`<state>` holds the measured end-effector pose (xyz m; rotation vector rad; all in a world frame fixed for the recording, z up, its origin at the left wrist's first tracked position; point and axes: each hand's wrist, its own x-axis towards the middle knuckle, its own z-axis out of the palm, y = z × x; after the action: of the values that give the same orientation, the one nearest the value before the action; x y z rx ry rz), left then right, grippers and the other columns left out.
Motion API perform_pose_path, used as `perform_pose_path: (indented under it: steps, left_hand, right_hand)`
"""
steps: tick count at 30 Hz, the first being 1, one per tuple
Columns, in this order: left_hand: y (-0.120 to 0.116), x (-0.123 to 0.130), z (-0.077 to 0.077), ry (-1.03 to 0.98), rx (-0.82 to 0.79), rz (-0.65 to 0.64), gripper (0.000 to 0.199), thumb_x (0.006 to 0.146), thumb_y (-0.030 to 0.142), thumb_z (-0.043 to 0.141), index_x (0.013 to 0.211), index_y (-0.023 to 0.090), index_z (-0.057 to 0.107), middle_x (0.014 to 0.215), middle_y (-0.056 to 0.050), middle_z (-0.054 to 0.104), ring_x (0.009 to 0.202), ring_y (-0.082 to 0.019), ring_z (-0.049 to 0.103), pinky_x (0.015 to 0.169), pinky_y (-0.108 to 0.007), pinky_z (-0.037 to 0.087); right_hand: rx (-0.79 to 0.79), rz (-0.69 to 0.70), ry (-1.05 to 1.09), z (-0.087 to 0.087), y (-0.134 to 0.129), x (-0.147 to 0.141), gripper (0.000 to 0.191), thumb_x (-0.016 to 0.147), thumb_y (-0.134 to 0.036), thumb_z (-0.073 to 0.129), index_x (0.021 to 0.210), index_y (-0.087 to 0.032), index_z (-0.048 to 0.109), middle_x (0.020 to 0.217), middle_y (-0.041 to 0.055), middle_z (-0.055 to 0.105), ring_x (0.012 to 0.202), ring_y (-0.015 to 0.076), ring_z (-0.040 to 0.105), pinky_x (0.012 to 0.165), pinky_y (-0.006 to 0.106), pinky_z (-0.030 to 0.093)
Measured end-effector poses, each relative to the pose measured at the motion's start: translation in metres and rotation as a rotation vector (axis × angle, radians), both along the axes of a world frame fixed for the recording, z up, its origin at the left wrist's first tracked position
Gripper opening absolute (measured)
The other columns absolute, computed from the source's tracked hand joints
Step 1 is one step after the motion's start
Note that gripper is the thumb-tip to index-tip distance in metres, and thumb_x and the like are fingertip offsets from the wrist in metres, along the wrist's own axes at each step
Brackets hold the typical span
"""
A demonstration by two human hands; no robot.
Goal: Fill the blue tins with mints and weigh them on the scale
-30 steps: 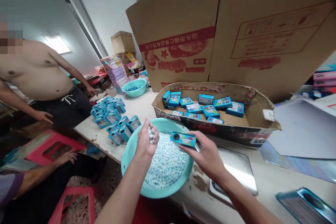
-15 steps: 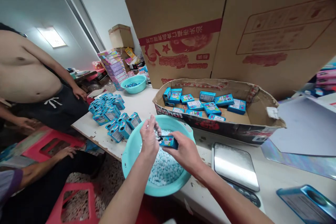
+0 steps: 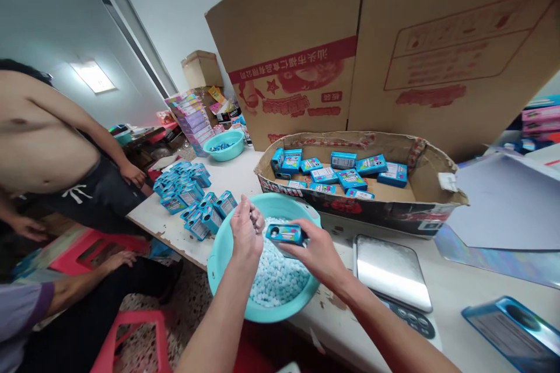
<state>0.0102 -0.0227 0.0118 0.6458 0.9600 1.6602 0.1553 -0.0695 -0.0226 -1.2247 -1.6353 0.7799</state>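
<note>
A turquoise basin [image 3: 213,265] holds many small pale candies [image 3: 280,277]. Over its left part, my left hand [image 3: 247,230] is curled closed around some of the candies. My right hand [image 3: 317,250] grips a small blue box [image 3: 286,233] by its right end, above the basin, with the round hole in its top facing up and left. A small gap separates the box from my left fingers. Blue boxes [image 3: 181,186] with round holes stand grouped on the table to the left.
Behind the basin, a low cardboard tray [image 3: 420,213] holds several blue boxes. A metal scale [image 3: 391,271] lies to the right, with a large blue box [image 3: 516,332] beyond it. Two people [image 3: 52,128] are at the left, near red stools [image 3: 131,341].
The blue box in my right hand has moved slightly away from my left hand and turned, showing its hole more. My left fingers are more tightly curled. The whole view has shifted slightly.
</note>
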Motion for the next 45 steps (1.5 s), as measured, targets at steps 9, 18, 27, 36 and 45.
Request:
perform_pose_path:
  steps: [9, 18, 27, 36, 45]
  left_hand:
    - [-0.046, -0.063, -0.061, 1.005, -0.138, -0.330, 0.044, 0.054, 0.034, 0.083, 0.094, 0.023, 0.068, 0.115, -0.010, 0.065, 0.112, -0.029, 0.057, 0.090, -0.035, 0.047]
    - [-0.047, -0.078, -0.071, 1.320, -0.239, -0.360, 0.040, 0.071, 0.054, 0.067, 0.097, 0.025, 0.071, 0.104, -0.005, 0.071, 0.100, -0.028, 0.063, 0.086, -0.031, 0.047]
    - [-0.042, -0.075, -0.076, 1.386, -0.244, -0.413, 0.040, 0.072, 0.056, 0.065, 0.099, 0.026, 0.070, 0.110, -0.005, 0.070, 0.104, -0.029, 0.061, 0.087, -0.030, 0.045]
    - [-0.041, -0.073, -0.074, 1.452, -0.297, -0.470, 0.047, 0.074, 0.062, 0.059, 0.105, 0.028, 0.067, 0.116, -0.004, 0.067, 0.104, -0.031, 0.060, 0.087, -0.034, 0.042]
    - [-0.043, -0.073, -0.076, 1.498, -0.294, -0.519, 0.052, 0.076, 0.063, 0.055, 0.109, 0.026, 0.065, 0.118, -0.006, 0.066, 0.108, -0.031, 0.059, 0.090, -0.035, 0.042]
  right_hand:
    - [-0.025, -0.497, 0.012, -0.045, -0.049, 0.130, 0.049, 0.067, -0.054, 0.074, 0.101, -0.020, 0.064, 0.089, 0.0045, 0.070, 0.077, 0.0222, 0.064, 0.071, 0.033, 0.051]
    - [-0.076, -0.499, 0.078, -0.085, -0.057, 0.166, 0.060, 0.067, -0.049, 0.076, 0.117, -0.020, 0.057, 0.114, 0.0086, 0.064, 0.100, 0.0242, 0.062, 0.092, 0.042, 0.048]
    - [0.094, -0.758, 0.208, -0.092, -0.108, 0.167, 0.043, 0.083, -0.040, 0.065, 0.119, -0.019, 0.055, 0.117, 0.0124, 0.059, 0.105, 0.0238, 0.061, 0.091, 0.045, 0.051]
    - [0.032, -0.765, 0.223, -0.108, -0.139, 0.156, 0.031, 0.082, -0.034, 0.067, 0.109, -0.019, 0.061, 0.105, 0.0086, 0.062, 0.092, 0.0204, 0.064, 0.088, 0.042, 0.052]
    - [-0.029, -0.768, 0.263, -0.121, -0.143, 0.161, 0.028, 0.082, -0.036, 0.068, 0.103, -0.018, 0.064, 0.102, 0.0085, 0.065, 0.094, 0.0212, 0.063, 0.088, 0.040, 0.051]
